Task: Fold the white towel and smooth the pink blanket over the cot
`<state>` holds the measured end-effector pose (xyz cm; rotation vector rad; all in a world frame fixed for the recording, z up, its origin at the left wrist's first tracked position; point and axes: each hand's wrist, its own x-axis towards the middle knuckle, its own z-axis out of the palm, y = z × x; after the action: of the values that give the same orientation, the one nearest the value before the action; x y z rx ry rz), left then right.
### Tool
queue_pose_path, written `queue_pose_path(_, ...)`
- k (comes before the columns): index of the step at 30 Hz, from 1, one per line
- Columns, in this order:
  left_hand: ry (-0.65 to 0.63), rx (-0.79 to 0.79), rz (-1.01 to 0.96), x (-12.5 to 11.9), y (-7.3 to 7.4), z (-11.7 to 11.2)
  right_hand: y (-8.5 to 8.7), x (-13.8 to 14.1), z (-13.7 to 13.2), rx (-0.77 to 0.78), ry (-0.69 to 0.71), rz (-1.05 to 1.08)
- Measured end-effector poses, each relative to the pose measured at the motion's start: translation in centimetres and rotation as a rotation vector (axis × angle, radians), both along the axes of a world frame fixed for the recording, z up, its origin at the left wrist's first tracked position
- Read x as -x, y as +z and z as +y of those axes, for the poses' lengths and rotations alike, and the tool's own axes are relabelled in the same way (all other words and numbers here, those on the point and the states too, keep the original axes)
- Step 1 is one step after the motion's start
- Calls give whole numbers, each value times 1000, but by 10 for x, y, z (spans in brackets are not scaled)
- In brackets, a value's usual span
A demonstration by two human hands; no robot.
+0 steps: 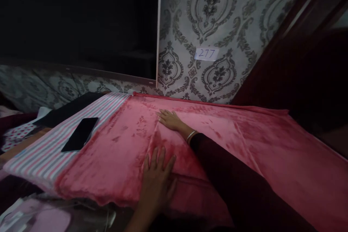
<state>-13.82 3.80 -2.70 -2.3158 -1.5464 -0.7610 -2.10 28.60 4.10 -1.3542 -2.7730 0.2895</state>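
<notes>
A pink plush blanket (108, 159) lies spread over the surface in front of me, with a folded layer (214, 130) of the same cloth on top at its middle. My right hand (169, 119) rests flat near the far left corner of that layer, fingers together and stretched out, a bracelet at the wrist. Closer to me, my left hand (157, 174) presses palm down along the layer's left edge, its fingers spread. Neither hand grips anything. My dark right sleeve (236, 174) hides part of the blanket.
Left of the blanket is a striped cloth (46, 152) with a black phone (81, 135) on it. A large dark screen (81, 18) hangs on the patterned wall (176, 25), near a paper label (206, 54) reading 277. Dark red woodwork (293, 61) stands at right.
</notes>
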Motion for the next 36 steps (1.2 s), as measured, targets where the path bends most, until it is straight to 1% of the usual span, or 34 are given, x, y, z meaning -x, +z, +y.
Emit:
queue_pose_path(2,3,-5,-12,0,1,1,4,0,-1,3,-6,13)
queue_pose_path(5,12,0,-28,-1,4,3,17,1,-9,13,-32,19)
queue_pose_path(7,13,-1,-31,-2,6,3,26,-3,-22,9,-51,35)
queue_pose_path(9,12,-1,-31,-2,7,5,32,-15,-45,-3,-51,60)
queue_pose_path(11,6,-1,-26,-1,7,6,32,-39,-77,-12,-21,78)
queue_pose_path(13,-7,-3,-18,1,7,8,29,-74,-116,-12,13,82)
queue_pose_path(15,-24,-20,-11,3,6,9,23,-115,-156,-29,-6,85)
queue_pose_path(17,-35,-52,-12,5,7,10,15,-154,-191,-69,-59,77)
queue_pose_path(19,-55,-74,-20,2,13,12,5,-187,-217,-116,-121,62)
queue_pose_path(20,-85,-69,-21,-2,19,13,-1,-200,-227,-140,-144,54)
queue_pose_path(22,-213,-7,-4,-15,35,20,-14,-216,-239,-196,-166,39)
queue_pose_path(24,-407,122,42,-37,55,32,-27,-222,-245,-260,-171,40)
queue_pose_path(26,-587,288,102,-63,73,54,-37,-220,-247,-327,-178,58)
queue_pose_path(28,-711,448,161,-91,86,82,-44,-217,-247,-380,-185,84)
queue_pose_path(29,-754,513,187,-104,89,98,-46,-215,-247,-393,-186,95)
queue_pose_path(30,-786,561,212,-117,90,114,-47,-214,-247,-395,-189,105)
queue_pose_path(32,-822,602,253,-141,88,145,-47,-213,-247,-378,-198,126)
queue_pose_path(34,-835,589,295,-162,81,170,-47,-213,-247,-356,-205,154)
queue_pose_path(36,-847,555,340,-182,76,189,-47,-214,-248,-342,-209,188)
